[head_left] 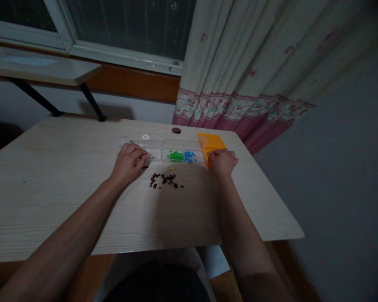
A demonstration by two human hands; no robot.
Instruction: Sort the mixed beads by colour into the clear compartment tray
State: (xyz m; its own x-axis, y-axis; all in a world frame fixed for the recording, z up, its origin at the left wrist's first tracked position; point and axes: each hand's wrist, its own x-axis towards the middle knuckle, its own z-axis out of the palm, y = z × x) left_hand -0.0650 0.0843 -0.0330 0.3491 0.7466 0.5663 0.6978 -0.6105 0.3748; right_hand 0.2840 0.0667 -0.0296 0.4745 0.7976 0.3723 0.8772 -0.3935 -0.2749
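A clear plastic compartment box (151,144) lies on the pale wooden table (66,197). Green beads (175,156) and blue beads (190,156) fill two of its compartments, and an orange part (210,143) stands at its right end. My left hand (128,161) rests at the box's left front edge, fingers curled in a pinch over something too small to make out. My right hand (223,162) is closed against the orange part's front corner. Several dark beads (165,180) and a few yellow ones (171,169) lie loose on the table between my hands.
A small round hole (176,130) sits in the table behind the box. A second tabletop on black legs (40,69) stands at the back left under the window. A patterned curtain (239,75) hangs at the back right. The table's right edge drops off near my right forearm.
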